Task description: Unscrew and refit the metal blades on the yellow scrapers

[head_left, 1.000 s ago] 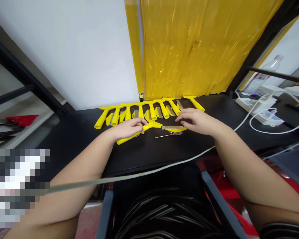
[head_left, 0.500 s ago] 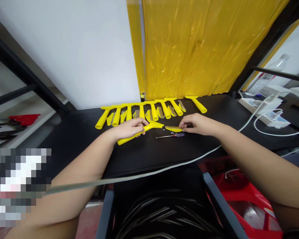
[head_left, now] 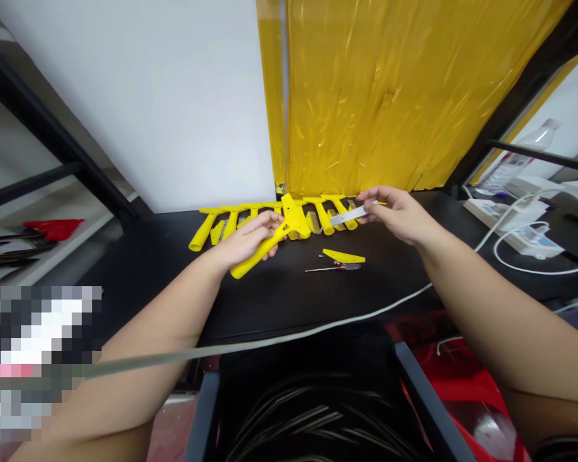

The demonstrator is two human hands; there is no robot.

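Note:
My left hand (head_left: 250, 242) is closed around a yellow plastic scraper handle (head_left: 296, 218), whose wide head with small holes is tilted up toward me. Between the fingertips of my right hand (head_left: 399, 213) is a thin flat metal blade (head_left: 350, 215), pointing left toward the scraper head but apart from it. On the black table below lies a loose yellow clamp plate (head_left: 343, 256). Close to it are a small screw (head_left: 320, 256) and a screwdriver (head_left: 347, 267) with a clear handle.
Behind my hands, a row of yellow scraper handles (head_left: 202, 232) with plates and blades between them lines the back of the black table (head_left: 270, 301). At the right stand power strips (head_left: 520, 224) and a plastic bottle (head_left: 525, 154). A white cable (head_left: 318, 328) crosses in front of the table edge.
My right hand has lifted the blade off the table and up, leaving the yellow clamp plate behind. My left hand has turned the scraper handle so its head faces me.

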